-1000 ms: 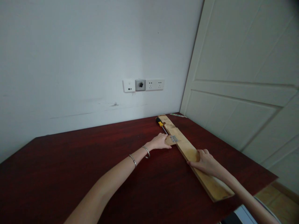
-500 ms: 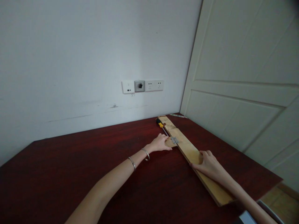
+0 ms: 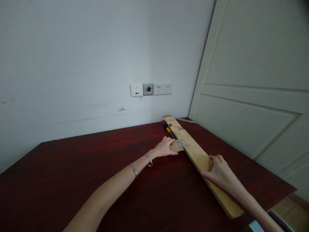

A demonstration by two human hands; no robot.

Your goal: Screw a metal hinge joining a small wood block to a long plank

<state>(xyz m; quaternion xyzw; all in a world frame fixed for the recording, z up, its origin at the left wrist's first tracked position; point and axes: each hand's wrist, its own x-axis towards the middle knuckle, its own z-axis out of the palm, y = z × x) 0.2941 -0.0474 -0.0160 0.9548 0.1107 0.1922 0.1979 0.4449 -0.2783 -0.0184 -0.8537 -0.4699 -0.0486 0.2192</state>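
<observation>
A long pale wooden board runs diagonally over the dark red table. At its left edge a metal hinge joins it to a small wooden block. My left hand, with two silver bangles on its wrist, grips that block between thumb and fingers. Farther down, my right hand clasps the board across its width, thumb on the near edge and fingers on the far one. A screwdriver with a black and yellow handle lies against the board's left side, partly hidden by it.
The dark red table meets a white wall with a row of sockets. A pale panelled door stands along the right side. A thin white strip lies in the far corner. Some pale object shows at the bottom right.
The board's far end looks slightly raised and covers more of the screwdriver. Both hands keep their grip. The whole view has shifted a little.
</observation>
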